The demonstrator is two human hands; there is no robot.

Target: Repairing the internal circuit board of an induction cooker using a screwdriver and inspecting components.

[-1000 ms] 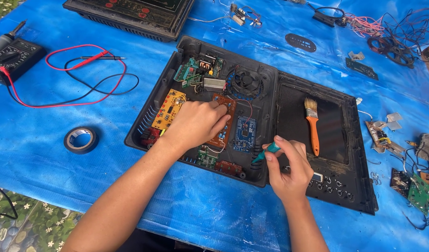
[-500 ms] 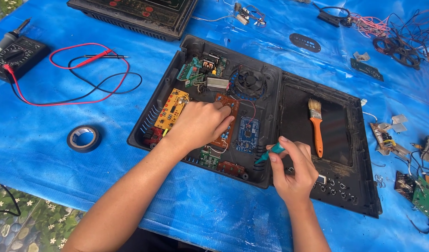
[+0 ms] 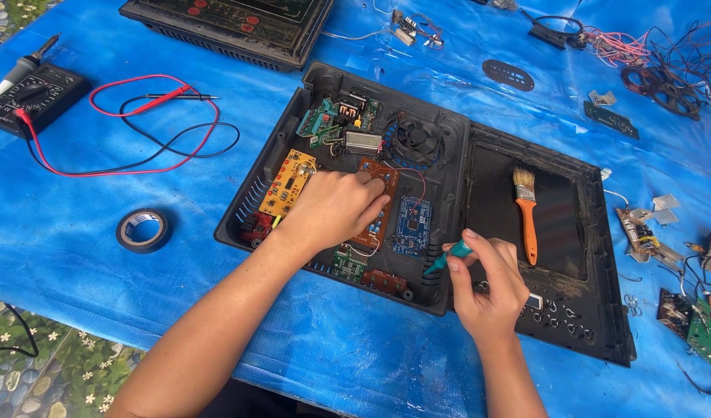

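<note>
Left hand (image 3: 336, 209) lying palm-down, fingers curled loosely over the brown circuit board (image 3: 380, 197) inside the matte black plastic case (image 3: 282, 162), pressing rather than gripping. Right hand (image 3: 488, 286) pinched tight round a slim teal screwdriver (image 3: 448, 258), tip down at the ribbed case edge beside the blue board (image 3: 412, 225). Orange-handled bristle brush (image 3: 526, 209) lying flat in the right tray. Glossy tape roll (image 3: 142, 230) on the crinkly blue tarp (image 3: 77, 255).
</note>
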